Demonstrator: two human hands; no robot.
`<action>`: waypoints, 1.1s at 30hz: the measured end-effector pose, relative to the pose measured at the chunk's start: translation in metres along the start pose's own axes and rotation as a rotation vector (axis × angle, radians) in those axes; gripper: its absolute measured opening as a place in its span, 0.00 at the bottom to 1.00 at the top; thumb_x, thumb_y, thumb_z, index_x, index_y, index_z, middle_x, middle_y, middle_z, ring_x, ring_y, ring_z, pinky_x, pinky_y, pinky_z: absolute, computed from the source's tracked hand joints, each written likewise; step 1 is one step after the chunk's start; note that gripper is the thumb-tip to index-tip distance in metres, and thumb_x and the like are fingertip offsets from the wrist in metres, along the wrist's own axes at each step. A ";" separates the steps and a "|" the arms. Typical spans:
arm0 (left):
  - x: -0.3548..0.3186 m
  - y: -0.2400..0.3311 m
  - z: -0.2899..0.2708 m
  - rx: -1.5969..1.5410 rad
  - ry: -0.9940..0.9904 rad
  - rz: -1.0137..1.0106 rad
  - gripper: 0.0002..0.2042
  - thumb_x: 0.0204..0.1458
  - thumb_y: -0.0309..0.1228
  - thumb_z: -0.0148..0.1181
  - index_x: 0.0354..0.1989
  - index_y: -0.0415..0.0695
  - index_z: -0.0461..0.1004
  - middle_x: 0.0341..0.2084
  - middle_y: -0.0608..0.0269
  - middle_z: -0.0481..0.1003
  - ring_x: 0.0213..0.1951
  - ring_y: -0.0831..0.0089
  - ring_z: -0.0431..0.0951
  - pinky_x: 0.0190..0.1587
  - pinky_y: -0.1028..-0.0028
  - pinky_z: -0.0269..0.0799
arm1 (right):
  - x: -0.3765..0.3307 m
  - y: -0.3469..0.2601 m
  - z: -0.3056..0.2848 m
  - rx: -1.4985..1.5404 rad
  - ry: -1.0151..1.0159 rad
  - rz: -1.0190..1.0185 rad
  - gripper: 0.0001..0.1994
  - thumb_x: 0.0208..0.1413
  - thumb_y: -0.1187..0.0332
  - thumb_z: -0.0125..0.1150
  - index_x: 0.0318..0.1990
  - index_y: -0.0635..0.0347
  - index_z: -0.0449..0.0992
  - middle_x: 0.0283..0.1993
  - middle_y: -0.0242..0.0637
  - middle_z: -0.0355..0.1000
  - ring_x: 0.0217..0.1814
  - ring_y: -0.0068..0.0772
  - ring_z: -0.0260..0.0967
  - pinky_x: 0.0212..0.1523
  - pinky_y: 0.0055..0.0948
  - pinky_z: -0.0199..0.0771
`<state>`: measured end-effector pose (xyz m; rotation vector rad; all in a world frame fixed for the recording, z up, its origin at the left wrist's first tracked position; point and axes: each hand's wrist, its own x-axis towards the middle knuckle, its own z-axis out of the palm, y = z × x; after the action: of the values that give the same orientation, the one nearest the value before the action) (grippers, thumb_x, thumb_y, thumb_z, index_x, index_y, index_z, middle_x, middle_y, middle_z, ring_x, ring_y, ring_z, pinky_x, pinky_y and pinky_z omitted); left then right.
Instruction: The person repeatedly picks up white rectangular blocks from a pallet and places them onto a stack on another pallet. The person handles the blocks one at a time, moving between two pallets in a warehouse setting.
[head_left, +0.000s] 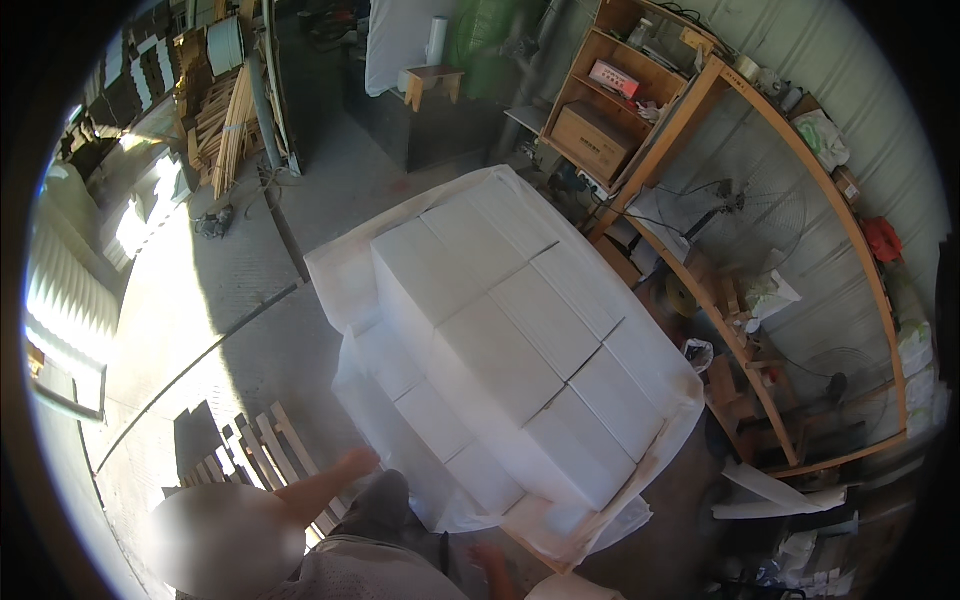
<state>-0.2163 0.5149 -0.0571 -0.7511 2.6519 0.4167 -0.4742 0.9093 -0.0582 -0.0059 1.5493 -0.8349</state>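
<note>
A large block of white boxes stands in front of me, with thin translucent plastic sheeting around its lower sides and edges. Narrow dark gaps run between some boxes on top. My left hand is beside the near left side of the stack, close to the sheeting; its fingers are too blurred to read. Low at the bottom edge, my right hand is smeared by motion near the stack's front corner. Whether either hand touches the sheeting, I cannot tell. A blurred patch covers the area beside my left arm.
Wooden pallet slats lie to the left. A wooden shelf with cartons stands at the far right, beside a wooden frame and a large fan. A white roll lies on the right. Timber strips lean at the back left.
</note>
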 end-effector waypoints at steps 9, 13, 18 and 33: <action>0.136 0.089 -0.246 -0.484 0.430 0.112 0.18 0.56 0.33 0.46 0.54 0.40 0.67 0.61 0.50 0.62 0.60 0.52 0.63 0.61 0.58 0.60 | -0.030 0.064 0.022 0.367 0.354 0.177 0.14 0.57 0.65 0.56 0.48 0.61 0.74 0.44 0.39 0.75 0.40 0.39 0.75 0.37 0.40 0.77; 0.210 0.086 -0.282 -0.242 0.387 0.332 0.20 0.53 0.33 0.55 0.54 0.37 0.66 0.61 0.49 0.60 0.63 0.54 0.59 0.62 0.58 0.58 | -0.050 0.114 0.104 0.663 0.537 0.223 0.15 0.56 0.66 0.57 0.48 0.64 0.72 0.43 0.41 0.75 0.39 0.40 0.76 0.36 0.40 0.78; 0.266 0.077 -0.277 -0.035 0.337 0.516 0.28 0.56 0.41 0.52 0.61 0.38 0.58 0.65 0.49 0.52 0.67 0.54 0.49 0.67 0.51 0.44 | -0.058 0.138 0.249 1.027 0.649 0.250 0.15 0.56 0.68 0.57 0.49 0.67 0.71 0.42 0.45 0.75 0.39 0.42 0.77 0.35 0.40 0.79; 0.277 0.082 -0.250 0.424 0.561 0.596 0.26 0.63 0.39 0.36 0.66 0.36 0.52 0.68 0.48 0.51 0.69 0.56 0.49 0.66 0.53 0.48 | 0.026 0.068 0.551 1.768 0.894 -0.403 0.15 0.62 0.65 0.48 0.51 0.63 0.71 0.48 0.44 0.73 0.46 0.47 0.74 0.45 0.46 0.76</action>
<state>-0.5454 0.3663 0.0684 0.0927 3.2977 -0.2685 0.0294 0.6750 -0.0707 1.5256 1.0137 -2.4920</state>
